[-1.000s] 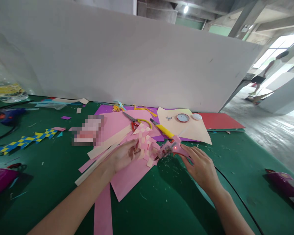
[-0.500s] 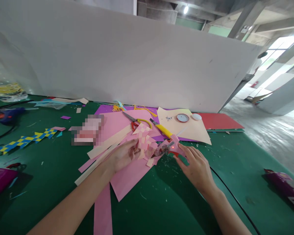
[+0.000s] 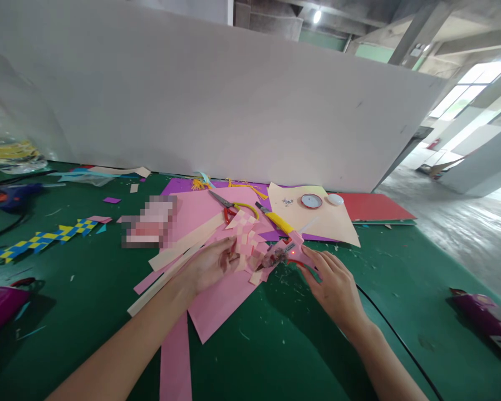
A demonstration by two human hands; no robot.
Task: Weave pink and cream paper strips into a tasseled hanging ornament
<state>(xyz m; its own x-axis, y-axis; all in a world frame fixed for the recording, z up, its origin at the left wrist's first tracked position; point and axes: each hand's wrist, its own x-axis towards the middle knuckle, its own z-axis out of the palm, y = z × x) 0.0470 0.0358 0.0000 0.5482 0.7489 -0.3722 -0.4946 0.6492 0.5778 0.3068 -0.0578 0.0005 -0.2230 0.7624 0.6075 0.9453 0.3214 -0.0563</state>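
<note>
My left hand (image 3: 214, 264) is closed on the left edge of a woven paper piece (image 3: 247, 236) in pink and cream. My right hand (image 3: 333, 278) grips a pink hot glue gun (image 3: 301, 252), whose small red light is lit. The gun's dirty nozzle points left and sits at the lower right end of the woven paper; whether the tip touches it I cannot tell. Pink sheets (image 3: 221, 312) and cream strips (image 3: 187, 242) lie under and beside my left hand. Scissors (image 3: 234, 207) with red and yellow handles and a yellow utility knife (image 3: 278, 219) rest just beyond.
A cream sheet (image 3: 338, 228) carries a round tin lid (image 3: 311, 201) and a white cap (image 3: 335, 199). Red card (image 3: 376, 206) lies to the right. Purple tools stand at left (image 3: 2, 312) and right (image 3: 486, 320). A blue-yellow woven strip (image 3: 45, 240) lies left. A pale panel (image 3: 217, 100) bounds the back.
My right hand and the glue gun have shifted very slightly left and down. My left hand and the woven paper stay almost still.
</note>
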